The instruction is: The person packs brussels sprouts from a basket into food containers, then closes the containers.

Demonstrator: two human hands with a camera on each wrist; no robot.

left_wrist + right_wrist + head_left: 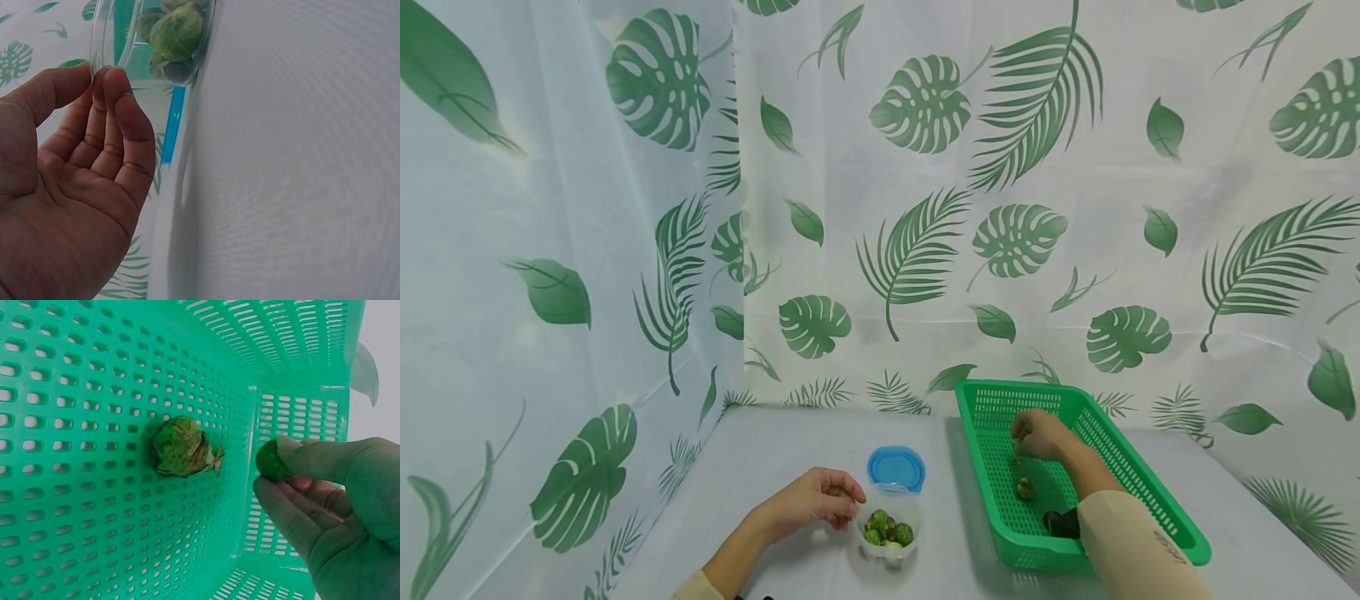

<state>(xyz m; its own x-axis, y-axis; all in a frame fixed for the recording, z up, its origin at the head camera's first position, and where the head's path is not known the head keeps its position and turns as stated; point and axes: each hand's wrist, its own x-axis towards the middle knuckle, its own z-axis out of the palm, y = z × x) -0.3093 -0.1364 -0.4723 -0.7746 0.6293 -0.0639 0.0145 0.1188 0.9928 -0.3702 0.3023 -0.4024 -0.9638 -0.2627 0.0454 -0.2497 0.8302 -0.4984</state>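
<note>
My right hand point(1041, 435) is inside the green basket point(992, 492) and pinches a small Brussels sprout point(272, 460) between thumb and fingertips. A larger Brussels sprout point(180, 447) with browned leaves lies on the basket floor, with a scrap of loose leaf point(217, 459) beside it. To the left, my left hand point(820, 498) holds the rim of a clear round container point(859, 533) between thumb and fingertips, palm partly facing the left wrist camera. Several green Brussels sprouts point(880, 522) sit in this container.
A blue lid point(895, 468) lies on the white table point(805, 433) just behind the clear container. Leaf-printed sheets point(925, 250) hang behind and at the left. A dark object point(1062, 523) shows beside my right sleeve point(1138, 542), over the basket's near end.
</note>
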